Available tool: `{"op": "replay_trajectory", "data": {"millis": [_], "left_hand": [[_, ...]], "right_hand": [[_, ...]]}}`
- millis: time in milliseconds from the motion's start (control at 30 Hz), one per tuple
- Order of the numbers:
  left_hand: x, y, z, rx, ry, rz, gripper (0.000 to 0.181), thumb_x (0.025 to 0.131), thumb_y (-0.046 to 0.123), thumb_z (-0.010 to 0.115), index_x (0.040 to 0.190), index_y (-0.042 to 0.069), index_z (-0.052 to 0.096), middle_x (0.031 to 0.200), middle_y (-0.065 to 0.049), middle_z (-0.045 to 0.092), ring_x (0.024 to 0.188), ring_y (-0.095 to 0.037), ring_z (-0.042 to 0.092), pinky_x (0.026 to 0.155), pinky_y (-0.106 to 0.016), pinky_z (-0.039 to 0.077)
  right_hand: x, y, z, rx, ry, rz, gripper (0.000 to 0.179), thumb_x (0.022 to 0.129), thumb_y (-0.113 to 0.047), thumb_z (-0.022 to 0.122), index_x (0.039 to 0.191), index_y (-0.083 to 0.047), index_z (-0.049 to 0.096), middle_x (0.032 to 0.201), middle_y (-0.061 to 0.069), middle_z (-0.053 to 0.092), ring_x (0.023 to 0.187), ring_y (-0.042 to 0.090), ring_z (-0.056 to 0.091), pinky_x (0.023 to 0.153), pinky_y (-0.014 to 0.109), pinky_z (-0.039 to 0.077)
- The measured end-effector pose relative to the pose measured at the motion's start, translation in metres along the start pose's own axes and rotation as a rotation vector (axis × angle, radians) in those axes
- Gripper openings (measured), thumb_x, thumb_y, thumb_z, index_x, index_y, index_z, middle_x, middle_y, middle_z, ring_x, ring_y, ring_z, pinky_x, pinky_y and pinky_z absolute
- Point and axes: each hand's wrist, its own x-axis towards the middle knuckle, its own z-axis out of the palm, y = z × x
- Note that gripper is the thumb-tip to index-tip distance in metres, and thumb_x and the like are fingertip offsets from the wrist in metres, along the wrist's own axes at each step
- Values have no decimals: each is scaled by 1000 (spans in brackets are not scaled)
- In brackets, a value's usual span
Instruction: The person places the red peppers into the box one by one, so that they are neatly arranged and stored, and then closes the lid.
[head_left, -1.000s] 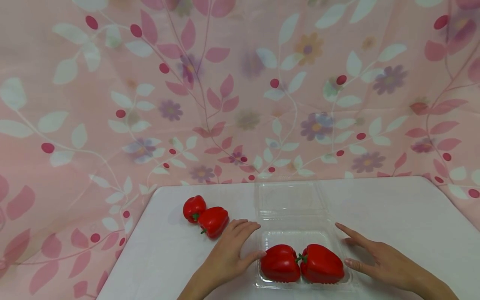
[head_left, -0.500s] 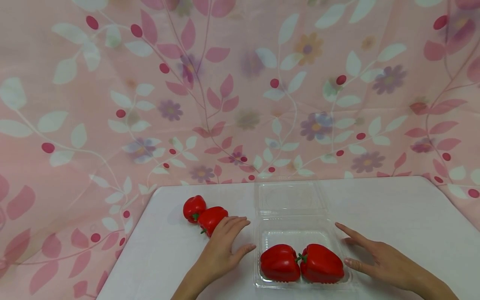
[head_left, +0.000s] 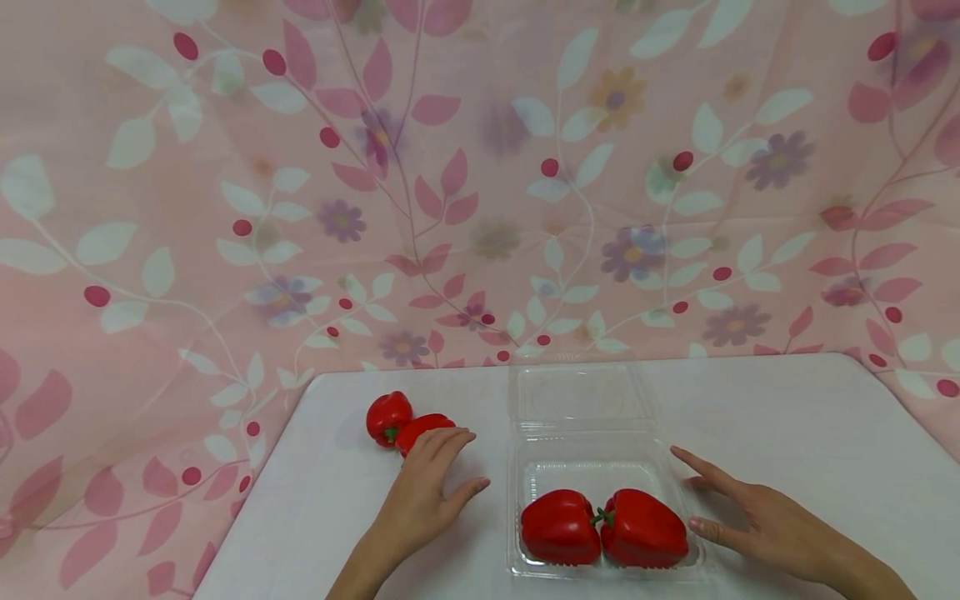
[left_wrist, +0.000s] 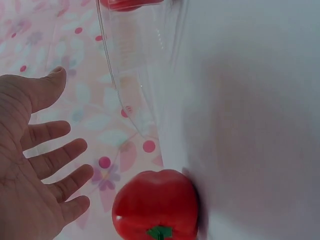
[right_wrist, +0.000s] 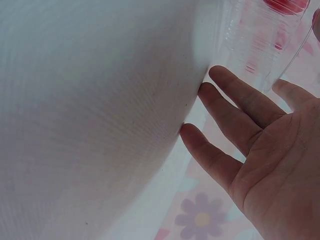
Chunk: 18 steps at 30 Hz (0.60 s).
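Two red bell peppers lie side by side in the clear plastic clamshell box (head_left: 596, 450), stems meeting; one is the left pepper (head_left: 560, 527), the other the right pepper (head_left: 643, 528). The box's lid (head_left: 581, 393) is folded back. My left hand (head_left: 423, 492), fingers spread and holding nothing, is left of the box and overlaps a loose red bell pepper (head_left: 422, 431) in the head view. Beside that one sits another bell pepper (head_left: 389, 418). My right hand (head_left: 765, 525) stays at the box's right side, fingers extended, with fingertips against the table in the right wrist view.
A white table (head_left: 787, 417) carries everything. Behind its far edge hangs a pink floral cloth (head_left: 480, 183), which also shows beyond the table's left side.
My left hand has moved left, away from the box's left edge and toward the loose peppers, covering more of the nearer one. The right hand and the box stay put.
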Motion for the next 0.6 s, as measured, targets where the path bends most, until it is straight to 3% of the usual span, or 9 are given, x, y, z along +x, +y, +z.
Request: {"op": "replay_trajectory", "data": {"millis": [333,600], "left_hand": [[0,-11,-11,12,43,-58,63,74,36,87,129,21,61,126,5,58,120,-13,48,88,-36,54],[-2,-20,-13,38,95,-68,64,70,30,91,126,16,62,124,1,59,116,-17,51,83,-39,57]], "right_hand": [[0,1,1,2,7,3,82,89,-51,66,156,-34,23,127,4,64,114,39,59,74,71,47],[-1,2,3,22,-4,22,82,88,-51,66,156,-35,22,129,6,63,115,40,59,73,72,47]]}}
